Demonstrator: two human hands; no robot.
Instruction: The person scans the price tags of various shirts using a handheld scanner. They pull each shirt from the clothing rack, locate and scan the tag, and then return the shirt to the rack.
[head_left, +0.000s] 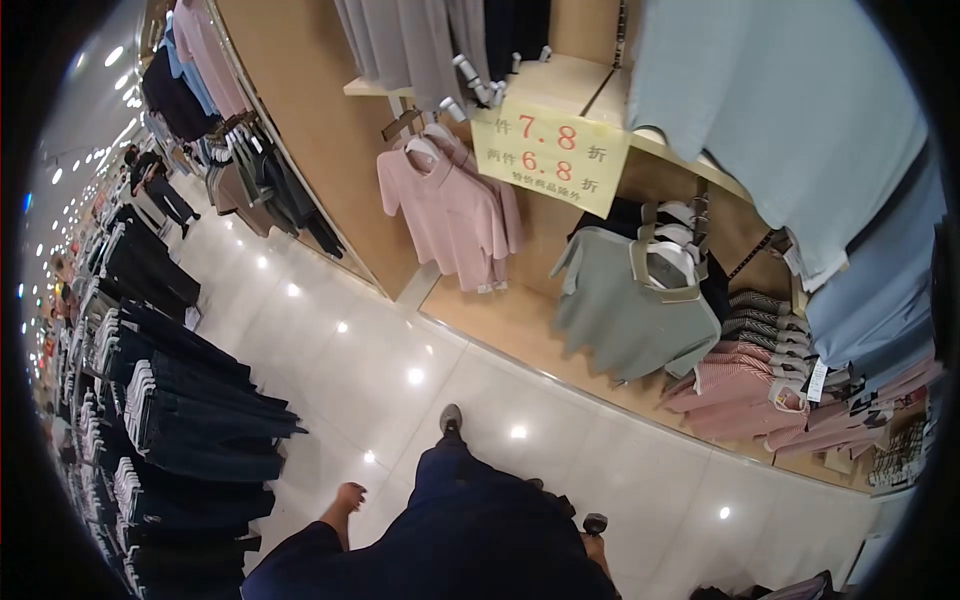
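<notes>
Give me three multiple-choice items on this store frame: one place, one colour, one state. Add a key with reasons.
1. Where does the yellow price sign hang?
A) on the floor
B) on the front edge of the wooden shelf
C) on the trouser rack

2. What colour is the short-sleeved shirt hanging below and left of the sign?
A) pink
B) black
C) orange

3. How is the grey-green shirt kept?
A) folded in a stack
B) lying on the floor
C) hung on a hanger

Key:
1 B: the sign sits against the edge of the wooden shelf, above the shirts.
2 A: its whole front is pale pink.
3 C: a white hanger shows in its collar and the shirt hangs free off the wall.
</notes>
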